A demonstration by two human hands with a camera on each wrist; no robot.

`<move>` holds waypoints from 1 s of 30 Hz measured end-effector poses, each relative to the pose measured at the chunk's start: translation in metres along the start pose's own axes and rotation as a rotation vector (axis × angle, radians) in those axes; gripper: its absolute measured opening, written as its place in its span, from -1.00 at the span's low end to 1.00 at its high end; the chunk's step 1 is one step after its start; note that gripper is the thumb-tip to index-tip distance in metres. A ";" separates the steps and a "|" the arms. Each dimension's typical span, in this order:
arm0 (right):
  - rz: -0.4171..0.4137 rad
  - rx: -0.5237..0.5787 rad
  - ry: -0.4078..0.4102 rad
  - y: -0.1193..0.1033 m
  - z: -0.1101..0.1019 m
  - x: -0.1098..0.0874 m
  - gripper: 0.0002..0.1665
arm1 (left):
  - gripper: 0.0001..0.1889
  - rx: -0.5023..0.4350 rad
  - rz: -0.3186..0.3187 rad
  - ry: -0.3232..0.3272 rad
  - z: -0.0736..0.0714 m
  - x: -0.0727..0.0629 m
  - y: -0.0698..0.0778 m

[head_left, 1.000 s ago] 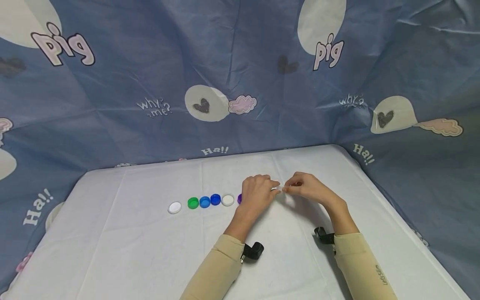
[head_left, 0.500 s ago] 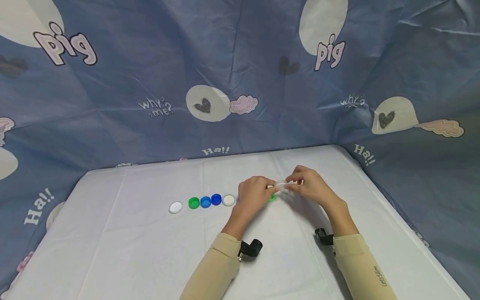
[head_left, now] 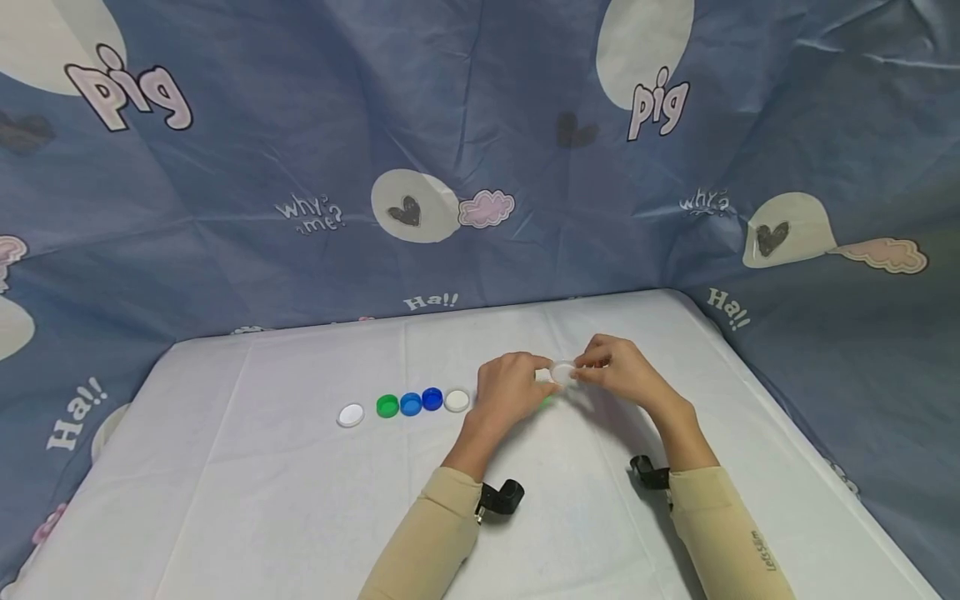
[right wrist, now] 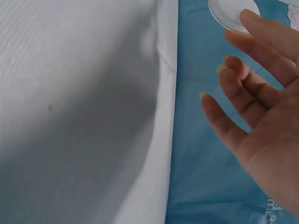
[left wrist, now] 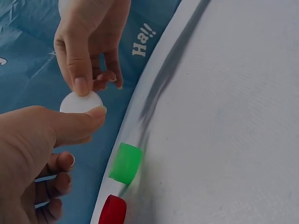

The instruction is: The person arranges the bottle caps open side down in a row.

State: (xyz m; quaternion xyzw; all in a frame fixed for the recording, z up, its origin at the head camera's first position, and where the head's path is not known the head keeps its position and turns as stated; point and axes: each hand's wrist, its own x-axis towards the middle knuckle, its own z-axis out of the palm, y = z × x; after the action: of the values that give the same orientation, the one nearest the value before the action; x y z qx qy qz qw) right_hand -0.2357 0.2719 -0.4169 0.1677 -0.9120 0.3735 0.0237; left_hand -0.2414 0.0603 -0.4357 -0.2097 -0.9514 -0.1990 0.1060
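Observation:
Above the far right part of the table, both hands hold one round white plastic lid (head_left: 562, 372). My left hand (head_left: 508, 387) pinches its left edge; in the left wrist view the left thumb lies across the face of the white lid (left wrist: 77, 103). From the other side my right hand (head_left: 621, 372) grips it between thumb and index finger. The right wrist view shows a clear rim on the lid (right wrist: 226, 13), with the other right fingers loosely bent below. Beneath the left hand are a green bottle cap (left wrist: 125, 163) and a red bottle cap (left wrist: 113, 211), mostly hidden in the head view.
A row of caps runs left from the hands: white (head_left: 457, 401), dark blue (head_left: 432, 399), light blue (head_left: 411, 404) and green (head_left: 387, 406). Farther left lies a white lid (head_left: 350, 415). A printed blue cloth (head_left: 450, 275) hangs behind the white-covered table (head_left: 285, 500).
The lid has tipped so its round face now shows between the hands. The left hand has shifted slightly left and the right hand slightly up. The row of caps stays put.

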 end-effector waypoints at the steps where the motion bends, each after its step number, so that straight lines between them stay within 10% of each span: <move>1: 0.012 0.027 -0.006 0.001 0.000 0.000 -0.90 | -0.60 0.019 0.013 0.012 0.000 0.000 0.000; 16: 0.152 0.280 -0.081 0.006 -0.010 -0.003 -0.81 | -0.51 0.218 0.210 0.243 0.001 -0.001 -0.001; 30: 0.197 0.248 -0.101 0.000 -0.010 -0.004 -0.68 | -0.57 0.194 0.220 0.266 0.002 0.000 -0.005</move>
State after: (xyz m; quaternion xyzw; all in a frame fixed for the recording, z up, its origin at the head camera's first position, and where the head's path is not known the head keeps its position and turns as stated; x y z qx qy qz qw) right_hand -0.2327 0.2803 -0.4101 0.0975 -0.8711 0.4747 -0.0798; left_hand -0.2434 0.0571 -0.4393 -0.2732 -0.9150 -0.1195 0.2716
